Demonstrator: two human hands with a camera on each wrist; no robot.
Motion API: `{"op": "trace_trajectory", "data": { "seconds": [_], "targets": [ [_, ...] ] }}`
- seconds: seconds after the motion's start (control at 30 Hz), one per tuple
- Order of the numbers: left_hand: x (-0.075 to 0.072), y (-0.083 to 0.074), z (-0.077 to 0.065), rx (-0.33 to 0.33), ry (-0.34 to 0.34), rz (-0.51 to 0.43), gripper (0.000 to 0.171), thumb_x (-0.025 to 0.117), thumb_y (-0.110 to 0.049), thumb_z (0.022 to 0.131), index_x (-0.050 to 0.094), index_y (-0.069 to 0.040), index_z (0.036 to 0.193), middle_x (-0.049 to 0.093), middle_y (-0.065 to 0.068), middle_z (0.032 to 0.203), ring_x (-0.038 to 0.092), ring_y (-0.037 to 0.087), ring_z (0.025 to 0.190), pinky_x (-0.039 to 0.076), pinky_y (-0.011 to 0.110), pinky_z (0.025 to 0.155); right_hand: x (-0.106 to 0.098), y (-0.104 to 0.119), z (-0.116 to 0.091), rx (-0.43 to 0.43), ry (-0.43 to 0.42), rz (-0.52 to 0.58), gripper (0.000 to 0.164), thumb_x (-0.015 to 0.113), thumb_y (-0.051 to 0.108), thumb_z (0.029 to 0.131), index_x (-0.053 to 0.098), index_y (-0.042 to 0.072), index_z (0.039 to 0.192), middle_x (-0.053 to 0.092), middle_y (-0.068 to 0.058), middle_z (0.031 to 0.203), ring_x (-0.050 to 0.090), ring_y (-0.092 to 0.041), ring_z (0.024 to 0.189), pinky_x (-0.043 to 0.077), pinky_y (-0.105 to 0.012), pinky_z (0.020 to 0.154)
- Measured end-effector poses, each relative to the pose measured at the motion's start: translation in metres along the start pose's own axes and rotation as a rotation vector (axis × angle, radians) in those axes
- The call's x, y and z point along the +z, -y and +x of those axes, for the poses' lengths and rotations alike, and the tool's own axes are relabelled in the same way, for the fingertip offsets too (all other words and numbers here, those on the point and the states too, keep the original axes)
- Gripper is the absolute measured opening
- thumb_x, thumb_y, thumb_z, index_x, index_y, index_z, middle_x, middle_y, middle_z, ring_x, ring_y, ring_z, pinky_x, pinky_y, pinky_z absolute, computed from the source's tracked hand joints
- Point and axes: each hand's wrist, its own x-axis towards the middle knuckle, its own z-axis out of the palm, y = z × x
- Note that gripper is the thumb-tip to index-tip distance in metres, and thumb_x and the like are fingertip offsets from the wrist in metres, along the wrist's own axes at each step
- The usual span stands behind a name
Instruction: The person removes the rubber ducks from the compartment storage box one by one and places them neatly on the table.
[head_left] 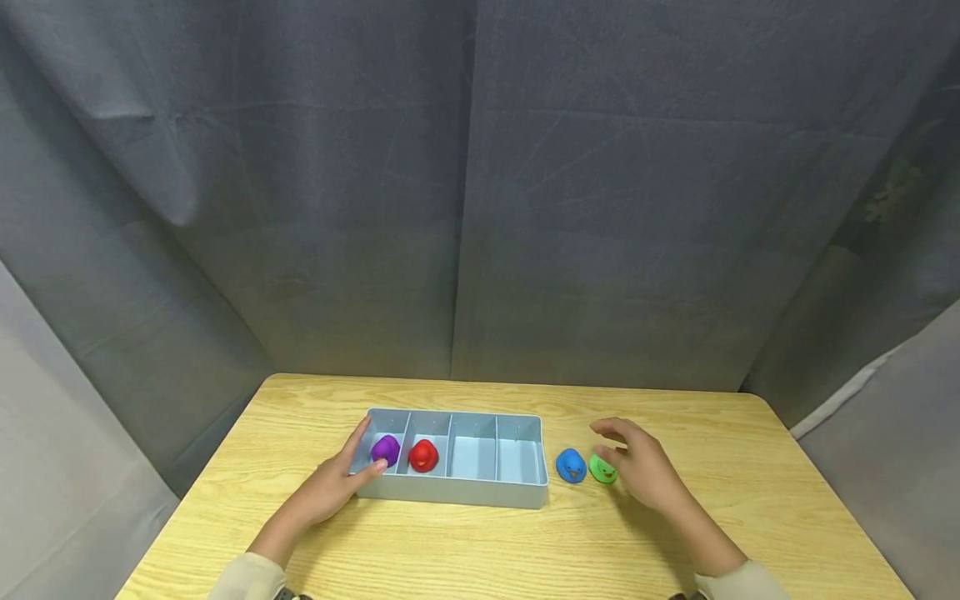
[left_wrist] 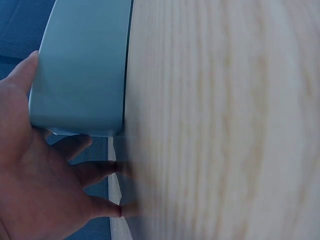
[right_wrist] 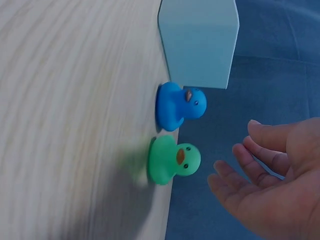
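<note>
On the table stands a pale blue divided box point(head_left: 472, 492). My left hand point(head_left: 330, 490) rests at its left end, thumb on the front rim and forefinger along the end wall. The left wrist view shows the other fingers spread past the box corner point(left_wrist: 82, 75). Inside, a purple rubber duck point(head_left: 386, 450) sits in the leftmost compartment and a red rubber duck point(head_left: 423, 456) in the one beside it. My right hand point(head_left: 641, 462), fingers loosely bent and holding nothing, hovers by a green rubber duck point(right_wrist: 172, 160). Left of that duck is a blue rubber duck point(right_wrist: 177, 106).
The wooden table point(head_left: 465, 550) runs back to a grey curtain point(head_left: 600, 250), with more cloth hanging at both sides. The blue duck stands close to the box's right end wall. Two compartments on the box's right side point(head_left: 519, 458) hold nothing.
</note>
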Motion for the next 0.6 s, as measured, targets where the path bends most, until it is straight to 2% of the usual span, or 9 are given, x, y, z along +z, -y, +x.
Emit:
{"op": "trace_trajectory", "data": {
  "seconds": [0.6],
  "targets": [
    [0.000, -0.002, 0.000, -0.008, 0.005, -0.005, 0.087, 0.055, -0.057, 0.103, 0.002, -0.033, 0.167, 0.017, 0.021, 0.170, 0.028, 0.057, 0.147, 0.027, 0.076, 0.113, 0.015, 0.028, 0.010, -0.032, 0.002, 0.055, 0.036, 0.067, 0.004, 0.099, 0.061, -0.002, 0.135, 0.062, -0.020, 0.137, 0.058, -0.042, 0.130, 0.054, -0.050, 0.102]
  ]
}}
